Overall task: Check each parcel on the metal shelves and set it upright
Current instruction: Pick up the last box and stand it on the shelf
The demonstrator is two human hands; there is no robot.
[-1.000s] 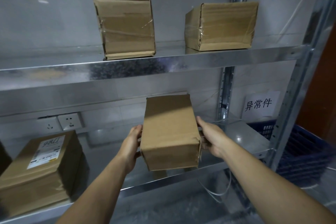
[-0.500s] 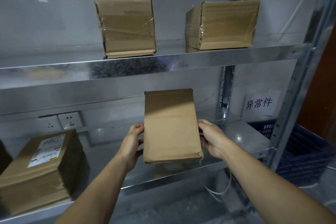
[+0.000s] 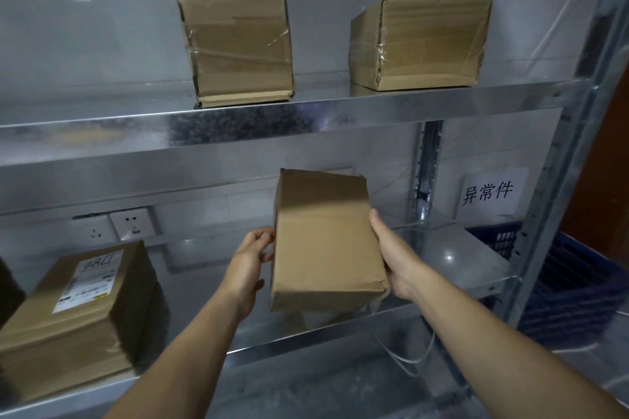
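Observation:
A plain brown cardboard parcel [image 3: 325, 241] hangs just above the front edge of the lower metal shelf [image 3: 456, 258], tilted back. My left hand [image 3: 250, 264] grips its left side with curled fingers. My right hand [image 3: 394, 255] holds its right side, thumb along the edge. On the upper shelf [image 3: 306, 119] one parcel [image 3: 238, 44] stands upright at the middle and another [image 3: 422, 41] lies wider at the right. A labelled parcel [image 3: 81, 309] leans on the lower shelf at the left.
A white paper sign [image 3: 490, 192] with black characters hangs on the wall at the right. A blue plastic crate [image 3: 571, 282] sits behind the right shelf post [image 3: 558, 180]. Wall sockets [image 3: 132, 223] sit behind the lower shelf. A white cable [image 3: 408, 355] dangles below it.
The held parcel has tipped back and turned slightly, showing more of its top face. Both hands shifted with it, staying on its sides.

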